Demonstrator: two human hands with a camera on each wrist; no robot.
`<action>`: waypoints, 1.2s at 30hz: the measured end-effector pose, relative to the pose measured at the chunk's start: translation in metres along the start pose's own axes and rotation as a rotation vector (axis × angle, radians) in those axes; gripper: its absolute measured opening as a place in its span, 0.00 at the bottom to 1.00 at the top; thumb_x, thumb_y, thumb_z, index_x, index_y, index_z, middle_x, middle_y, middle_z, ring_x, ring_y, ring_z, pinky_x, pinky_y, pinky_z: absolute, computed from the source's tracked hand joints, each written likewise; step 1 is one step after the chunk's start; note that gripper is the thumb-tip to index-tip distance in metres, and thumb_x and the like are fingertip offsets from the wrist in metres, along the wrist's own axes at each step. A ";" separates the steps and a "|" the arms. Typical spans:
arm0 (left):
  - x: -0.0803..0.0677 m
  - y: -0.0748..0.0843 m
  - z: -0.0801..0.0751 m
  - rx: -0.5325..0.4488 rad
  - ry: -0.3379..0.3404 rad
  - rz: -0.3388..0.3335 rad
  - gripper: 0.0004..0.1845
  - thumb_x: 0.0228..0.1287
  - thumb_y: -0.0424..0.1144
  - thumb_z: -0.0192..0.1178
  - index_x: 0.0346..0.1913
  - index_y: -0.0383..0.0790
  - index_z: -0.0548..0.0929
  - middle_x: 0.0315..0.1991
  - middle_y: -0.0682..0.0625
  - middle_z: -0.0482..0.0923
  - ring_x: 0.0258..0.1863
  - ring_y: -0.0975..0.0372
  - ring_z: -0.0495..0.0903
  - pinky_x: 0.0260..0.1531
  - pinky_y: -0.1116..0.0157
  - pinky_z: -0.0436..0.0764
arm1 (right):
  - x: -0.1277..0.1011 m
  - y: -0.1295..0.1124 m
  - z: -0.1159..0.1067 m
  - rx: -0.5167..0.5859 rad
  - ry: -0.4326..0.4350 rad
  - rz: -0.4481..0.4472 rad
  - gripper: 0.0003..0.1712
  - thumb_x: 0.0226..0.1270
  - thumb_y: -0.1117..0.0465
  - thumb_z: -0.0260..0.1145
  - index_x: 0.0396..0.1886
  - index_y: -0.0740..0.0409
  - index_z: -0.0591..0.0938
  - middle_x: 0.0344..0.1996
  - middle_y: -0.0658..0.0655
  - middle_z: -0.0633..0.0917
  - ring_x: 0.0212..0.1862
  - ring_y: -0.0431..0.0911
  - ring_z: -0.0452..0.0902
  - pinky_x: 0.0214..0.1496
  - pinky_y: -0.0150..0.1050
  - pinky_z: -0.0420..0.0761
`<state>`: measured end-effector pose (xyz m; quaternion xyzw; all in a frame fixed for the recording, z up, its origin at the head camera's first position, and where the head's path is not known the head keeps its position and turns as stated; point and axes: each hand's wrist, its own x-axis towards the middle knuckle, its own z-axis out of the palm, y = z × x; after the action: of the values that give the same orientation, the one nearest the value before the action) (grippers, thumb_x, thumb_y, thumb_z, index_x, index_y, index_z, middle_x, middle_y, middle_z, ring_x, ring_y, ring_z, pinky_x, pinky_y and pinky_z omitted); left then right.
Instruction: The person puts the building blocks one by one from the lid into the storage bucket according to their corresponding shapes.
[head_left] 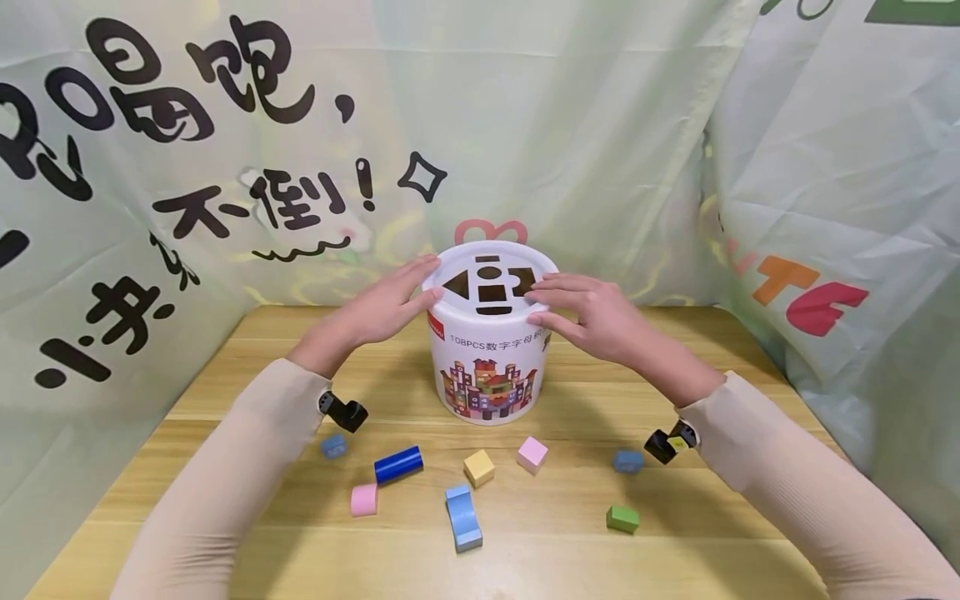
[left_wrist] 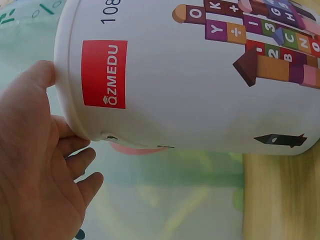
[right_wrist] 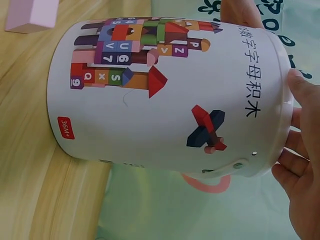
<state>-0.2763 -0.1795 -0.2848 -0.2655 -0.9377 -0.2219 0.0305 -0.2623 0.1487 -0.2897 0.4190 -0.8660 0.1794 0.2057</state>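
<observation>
A white toy bucket (head_left: 487, 367) with a printed block picture stands upright mid-table. Its lid (head_left: 489, 287) has several shape cut-outs. My left hand (head_left: 390, 304) rests flat against the lid's left rim, fingers straight. In the left wrist view the left hand (left_wrist: 40, 170) has its thumb on the bucket's (left_wrist: 190, 90) rim and its fingers spread beside it. My right hand (head_left: 585, 312) lies on the lid's right rim with fingers extended. In the right wrist view the right hand's (right_wrist: 300, 165) fingertips touch the rim of the bucket (right_wrist: 165, 95).
Loose blocks lie on the wooden table (head_left: 675, 550) in front of the bucket: a dark blue cylinder (head_left: 398, 464), yellow cube (head_left: 478, 467), pink cube (head_left: 532, 455), pink block (head_left: 363, 500), light blue bridge (head_left: 462, 517), green block (head_left: 622, 518). Printed sheets wall in three sides.
</observation>
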 end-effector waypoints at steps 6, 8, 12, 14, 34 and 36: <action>0.001 0.009 0.001 0.030 -0.025 0.011 0.38 0.75 0.63 0.38 0.78 0.44 0.52 0.78 0.50 0.45 0.76 0.53 0.44 0.71 0.49 0.49 | -0.012 0.002 -0.004 -0.011 0.035 -0.032 0.22 0.65 0.55 0.69 0.57 0.57 0.84 0.55 0.59 0.83 0.60 0.57 0.75 0.62 0.58 0.71; 0.002 0.012 0.002 0.037 -0.033 0.019 0.38 0.75 0.63 0.39 0.78 0.44 0.52 0.78 0.49 0.46 0.76 0.52 0.45 0.71 0.48 0.51 | -0.017 0.002 -0.006 -0.017 0.043 -0.043 0.21 0.66 0.53 0.68 0.56 0.57 0.84 0.55 0.58 0.83 0.60 0.56 0.75 0.61 0.58 0.72; 0.005 0.020 0.001 0.049 -0.049 0.031 0.38 0.74 0.61 0.41 0.77 0.42 0.54 0.77 0.46 0.48 0.75 0.51 0.49 0.70 0.48 0.54 | -0.024 0.002 -0.010 -0.027 0.060 -0.066 0.23 0.69 0.48 0.64 0.55 0.57 0.85 0.54 0.58 0.84 0.59 0.56 0.76 0.60 0.58 0.73; 0.006 0.023 0.000 0.054 -0.055 0.036 0.38 0.74 0.61 0.41 0.77 0.41 0.54 0.77 0.45 0.49 0.75 0.51 0.50 0.70 0.48 0.55 | -0.027 0.001 -0.012 -0.031 0.064 -0.072 0.23 0.69 0.46 0.64 0.55 0.57 0.85 0.53 0.58 0.84 0.59 0.57 0.77 0.60 0.58 0.73; 0.013 0.030 0.005 0.124 -0.090 0.049 0.47 0.68 0.70 0.42 0.78 0.42 0.50 0.78 0.48 0.45 0.76 0.54 0.46 0.70 0.50 0.55 | -0.040 0.010 -0.016 -0.058 0.090 -0.188 0.28 0.72 0.42 0.59 0.58 0.58 0.83 0.56 0.58 0.82 0.59 0.57 0.76 0.59 0.59 0.73; 0.014 0.029 0.005 0.121 -0.106 0.045 0.46 0.68 0.70 0.41 0.79 0.44 0.48 0.79 0.49 0.43 0.76 0.54 0.45 0.70 0.49 0.54 | -0.041 0.010 -0.015 -0.065 0.101 -0.199 0.29 0.72 0.42 0.58 0.58 0.59 0.82 0.56 0.58 0.82 0.59 0.57 0.76 0.59 0.58 0.73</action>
<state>-0.2732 -0.1485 -0.2748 -0.2956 -0.9435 -0.1496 0.0017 -0.2441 0.1887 -0.2988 0.4863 -0.8141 0.1509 0.2793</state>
